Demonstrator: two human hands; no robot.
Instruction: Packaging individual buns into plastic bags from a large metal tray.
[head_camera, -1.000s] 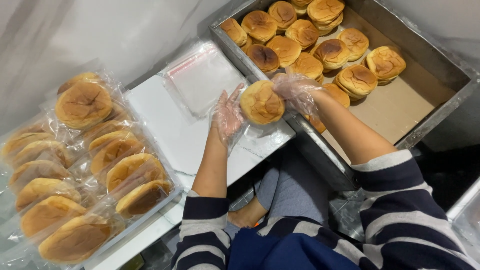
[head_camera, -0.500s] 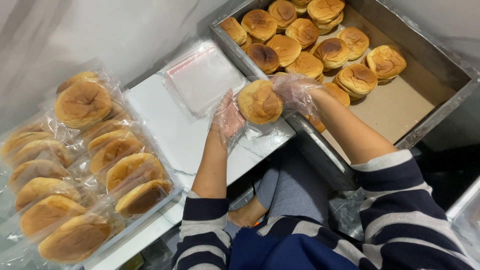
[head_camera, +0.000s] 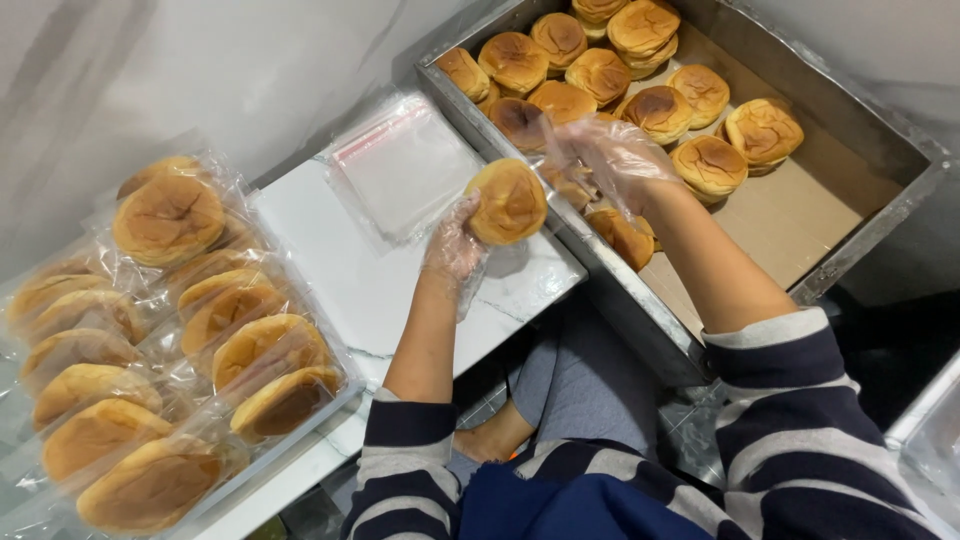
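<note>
Bun (head_camera: 507, 201), round and golden-brown, now pinched only by gloved left hand (head_camera: 455, 245), right hand (head_camera: 612, 160) lifted off, fingers spread over metal tray (head_camera: 850, 250)

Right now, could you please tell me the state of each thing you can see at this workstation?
Left hand: gloved, holding the bun.
Right hand: gloved, open, empty, over the metal tray.
Bun: unwrapped, held above the white table.
Metal tray: partly filled with loose buns.
Empty bags: flat, stacked on the table.
Bagged buns: wrapped, leaning in rows.
</note>
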